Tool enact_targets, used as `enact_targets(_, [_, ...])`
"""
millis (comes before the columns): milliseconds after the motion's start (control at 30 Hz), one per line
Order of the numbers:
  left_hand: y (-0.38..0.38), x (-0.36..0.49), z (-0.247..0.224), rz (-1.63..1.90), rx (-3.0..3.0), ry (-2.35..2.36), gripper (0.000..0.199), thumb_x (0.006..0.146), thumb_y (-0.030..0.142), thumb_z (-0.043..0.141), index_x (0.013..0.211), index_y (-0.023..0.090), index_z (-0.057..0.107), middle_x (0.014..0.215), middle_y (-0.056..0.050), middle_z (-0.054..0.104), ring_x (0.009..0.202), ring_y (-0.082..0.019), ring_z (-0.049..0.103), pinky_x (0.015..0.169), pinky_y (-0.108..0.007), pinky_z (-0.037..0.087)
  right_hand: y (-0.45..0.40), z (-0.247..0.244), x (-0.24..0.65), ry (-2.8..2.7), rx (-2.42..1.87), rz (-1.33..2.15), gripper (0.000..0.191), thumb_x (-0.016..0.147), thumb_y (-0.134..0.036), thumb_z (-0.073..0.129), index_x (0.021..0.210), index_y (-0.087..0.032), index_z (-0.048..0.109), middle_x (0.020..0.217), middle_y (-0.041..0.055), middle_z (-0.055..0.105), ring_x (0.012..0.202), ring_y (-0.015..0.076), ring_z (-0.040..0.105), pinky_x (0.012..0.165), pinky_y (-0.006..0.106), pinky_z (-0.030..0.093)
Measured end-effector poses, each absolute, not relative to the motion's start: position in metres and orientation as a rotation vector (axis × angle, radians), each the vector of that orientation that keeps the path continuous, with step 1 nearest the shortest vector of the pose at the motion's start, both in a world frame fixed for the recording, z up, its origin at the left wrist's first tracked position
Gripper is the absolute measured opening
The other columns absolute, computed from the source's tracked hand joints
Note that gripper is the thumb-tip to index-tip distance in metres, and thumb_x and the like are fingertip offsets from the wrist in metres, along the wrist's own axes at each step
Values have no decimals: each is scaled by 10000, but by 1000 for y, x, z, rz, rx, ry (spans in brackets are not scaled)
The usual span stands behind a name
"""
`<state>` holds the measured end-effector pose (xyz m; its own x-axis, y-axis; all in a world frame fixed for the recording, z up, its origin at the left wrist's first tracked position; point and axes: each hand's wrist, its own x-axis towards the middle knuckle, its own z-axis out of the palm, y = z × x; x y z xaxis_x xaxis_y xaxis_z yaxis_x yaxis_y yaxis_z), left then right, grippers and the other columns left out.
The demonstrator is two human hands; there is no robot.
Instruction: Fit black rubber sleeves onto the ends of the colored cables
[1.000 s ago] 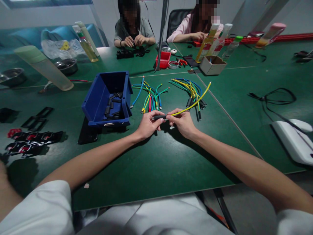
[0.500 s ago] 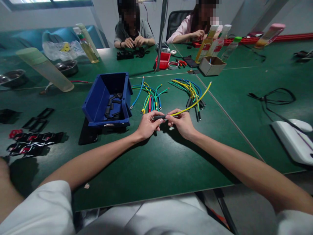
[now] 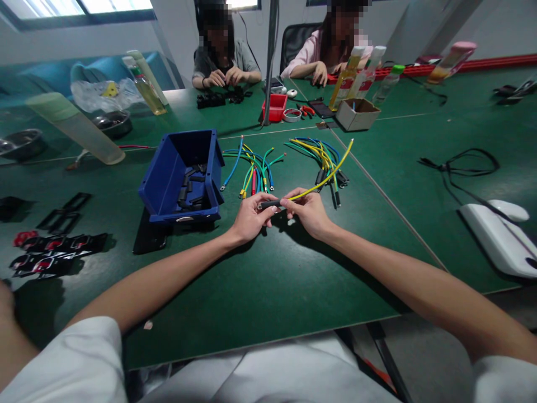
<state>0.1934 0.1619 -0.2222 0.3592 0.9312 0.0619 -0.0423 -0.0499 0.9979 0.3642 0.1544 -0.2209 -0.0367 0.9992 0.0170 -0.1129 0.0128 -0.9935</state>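
Note:
My left hand [image 3: 254, 216] pinches a black sleeve [image 3: 268, 205], with a metal ring terminal at its left end. From the sleeve's other end a yellow cable [image 3: 323, 182] runs up to the right. My right hand [image 3: 307, 212] is closed on the cable beside the sleeve. Behind my hands lie two bundles: loose coloured cables [image 3: 254, 165] on the left, and cables with black sleeves [image 3: 329, 159] on the right. A blue bin [image 3: 155, 184] to the left holds several black sleeves [image 3: 195, 182].
A black phone [image 3: 149, 235] lies partly under the bin. Black and red parts [image 3: 59, 246] sit far left, a white device [image 3: 497, 240] far right. A metal pole [image 3: 271, 67] stands behind the cables. Across the green table [image 3: 251, 302] two people work near bottles [image 3: 346, 81].
The view has tilted slightly, so most things appear a little lower and further left. The hand of the person at the back right has moved left. My hands keep their hold.

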Motion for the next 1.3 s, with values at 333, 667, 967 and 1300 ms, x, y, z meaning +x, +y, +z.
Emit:
enact_targets(333, [161,194,-227,985,1414,887,300,779,296,689,1015,136,596,777,-3,643,483,-57,562,466,-183,486,154,-221,364,-1193,-1052,1254,334,668,-387,808,772,-170,577,532,-64,550,399,54,450,407,202,320])
enact_targets(667, [159,195,-228,1048,1546,984,296,795,239,658,1075,176,583,904,-13,648,563,-66,598,540,-194,508,154,-222,365,-1175,-1091,1157,360,681,-441,789,785,-185,558,467,-78,499,395,69,426,408,212,286])
enact_targets(967, [155,193,-224,1068,1649,1064,228,824,288,643,1021,175,624,752,11,655,552,-93,616,525,-197,472,153,-218,365,-1137,-1106,1089,365,677,-464,786,766,-200,551,475,-71,505,400,77,434,424,224,314])
enact_targets(1300, [157,194,-225,891,1485,888,326,836,417,644,1001,146,571,862,-54,708,504,-76,604,441,-174,435,147,-217,363,-1140,-1109,964,351,730,-490,749,779,-208,547,549,-38,593,407,96,502,411,236,373])
